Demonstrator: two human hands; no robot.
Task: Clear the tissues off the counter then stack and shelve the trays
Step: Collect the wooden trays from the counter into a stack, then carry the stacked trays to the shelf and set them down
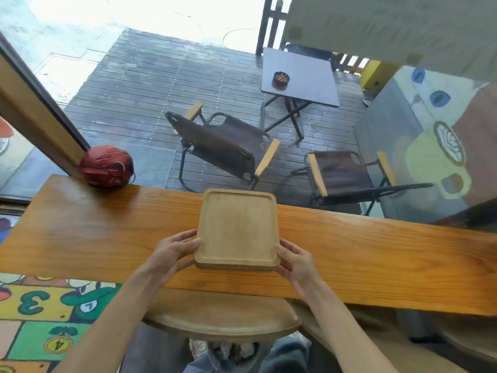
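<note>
Two hands hold one stack of trays point(236, 230) at its near corners; the left hand point(172, 251) has its grip closed on the near left corner, thumb on the top rim and fingers curled under the edge; the right hand point(295, 262) grasps the near right corner the same way, thumb along the rim, fingers below and out of sight; at the near edge layered rims show, at least two trays, though the exact count is hard to make out; the top tray is pale wood, square with rounded corners and a raised lip, and nothing lies in it; whether the stack rests on the desk point(80, 232) or is lifted just clear of it I cannot tell; the desk is a long orange-brown wooden plank running across the view, cut off at the right; one red helmet point(107, 166) sits at its far left end, well apart from the trays; one wooden stool seat point(223, 316) shows below the near edge, partly hidden by the forearms; beyond the glass stand two folding chairs point(223, 146) and one small table point(298, 76) carrying one ashtray point(281, 78)
</note>
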